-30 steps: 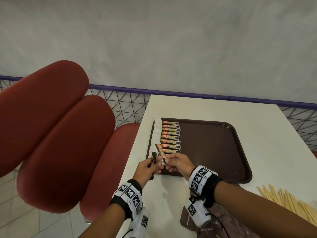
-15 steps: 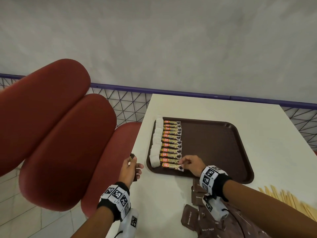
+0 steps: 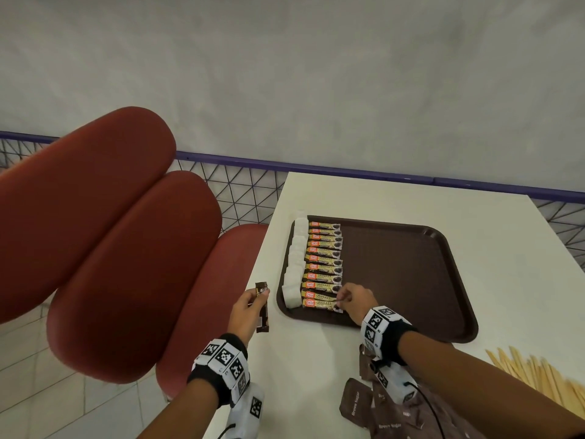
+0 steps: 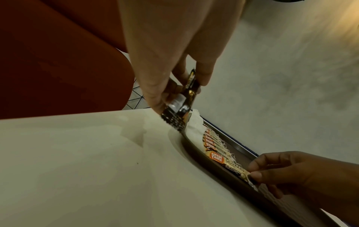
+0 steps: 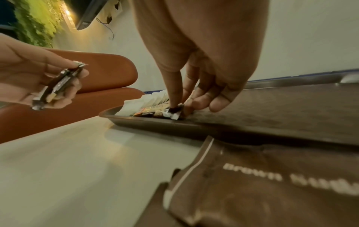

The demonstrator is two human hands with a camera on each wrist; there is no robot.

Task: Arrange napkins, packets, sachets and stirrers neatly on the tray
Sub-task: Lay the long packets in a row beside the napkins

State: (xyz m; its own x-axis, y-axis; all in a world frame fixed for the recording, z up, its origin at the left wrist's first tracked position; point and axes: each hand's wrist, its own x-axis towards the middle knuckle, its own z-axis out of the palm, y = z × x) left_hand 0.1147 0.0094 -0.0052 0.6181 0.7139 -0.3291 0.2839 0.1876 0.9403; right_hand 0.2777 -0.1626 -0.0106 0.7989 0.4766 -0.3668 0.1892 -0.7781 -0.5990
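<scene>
Your right hand (image 3: 354,301) pinches the nearest sachet (image 3: 319,303) on the tray (image 3: 411,264). Your left hand (image 3: 245,313) grips dark packets (image 3: 262,307) over the worktop (image 3: 300,369).

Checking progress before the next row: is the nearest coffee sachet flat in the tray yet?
Yes: the nearest coffee sachet lies flat in the tray, closing its row; the right hand pinches its end.

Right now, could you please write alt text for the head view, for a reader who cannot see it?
The right hand pinches the nearest coffee sachet of a row on a brown tray, beside white napkins. The left hand holds dark sachets over the table edge. Brown sugar packets and wooden stirrers lie nearby.
</scene>
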